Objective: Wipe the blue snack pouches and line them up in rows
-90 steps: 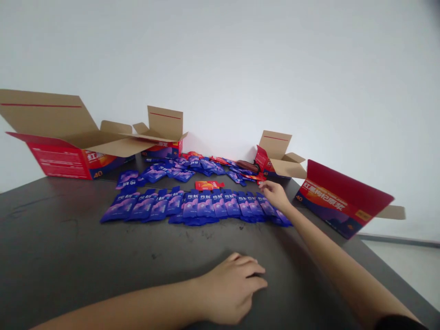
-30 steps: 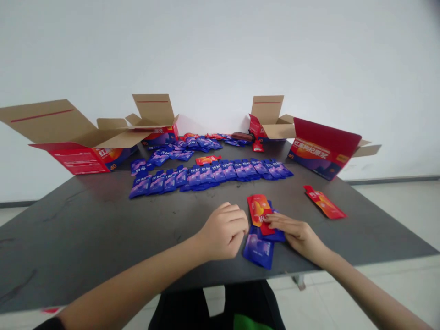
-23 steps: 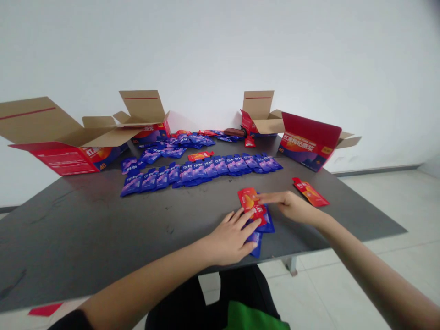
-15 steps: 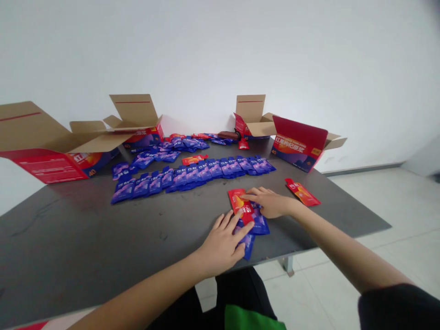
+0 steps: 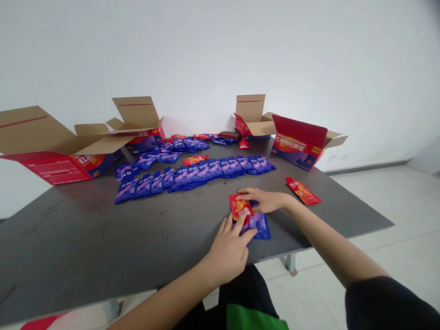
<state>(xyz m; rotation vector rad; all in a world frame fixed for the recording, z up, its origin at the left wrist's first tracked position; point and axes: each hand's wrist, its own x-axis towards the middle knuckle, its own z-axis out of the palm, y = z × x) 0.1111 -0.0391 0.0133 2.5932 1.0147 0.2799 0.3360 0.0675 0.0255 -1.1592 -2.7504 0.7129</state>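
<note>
A red spouted pouch (image 5: 239, 206) lies on top of a few blue pouches (image 5: 261, 226) near the table's front edge. My left hand (image 5: 228, 250) rests over the lower left of this little pile, fingers spread and tips touching the pouches. From the right, my right hand (image 5: 263, 200) has its fingers on the upper right part of the red pouch, with the thumb at its side. Both hands hide part of the pile, so I cannot count the blue pouches under them.
A long overlapping row of blue pouches (image 5: 192, 175) runs across the table (image 5: 103, 243), with a heap of more pouches (image 5: 185, 144) behind. Open cartons stand left (image 5: 58, 167) and right (image 5: 297, 149). Another red pouch (image 5: 303, 191) lies at the right.
The red pouch has shifted and turned slightly on the pile. The lower blue pouch shows less below it. My left hand has moved slightly right, and my right fingers have closed in on the red pouch.
</note>
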